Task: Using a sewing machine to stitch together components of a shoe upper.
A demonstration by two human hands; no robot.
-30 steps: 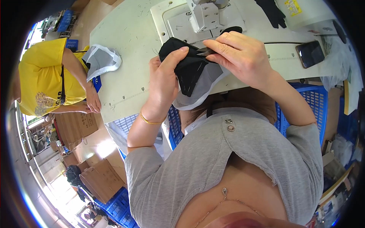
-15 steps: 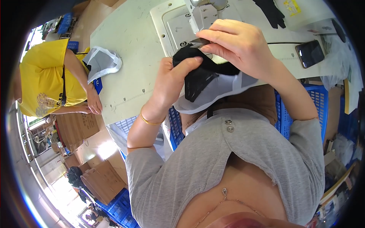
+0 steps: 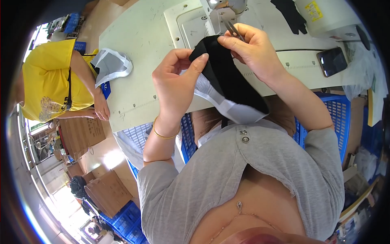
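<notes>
I see open worktop (image 3: 134, 53) left of my hands; ahead the sewing machine (image 3: 221, 8) blocks passage, and a phone (image 3: 332, 61) lies on the right.

There is only one view, from a fisheye camera worn on the person's head. It looks steeply down along the body, so the grey shirt (image 3: 243, 171) fills the lower middle of the picture and the table (image 3: 138, 49) lies at the top. Both hands are very near the lens, the left hand (image 3: 176, 83) and the right hand (image 3: 252, 51) raised in front of the table edge. Straight edges bend toward the rim (the corners are dark). At the left, further away, a co-worker in yellow (image 3: 44, 81) appears.
</notes>
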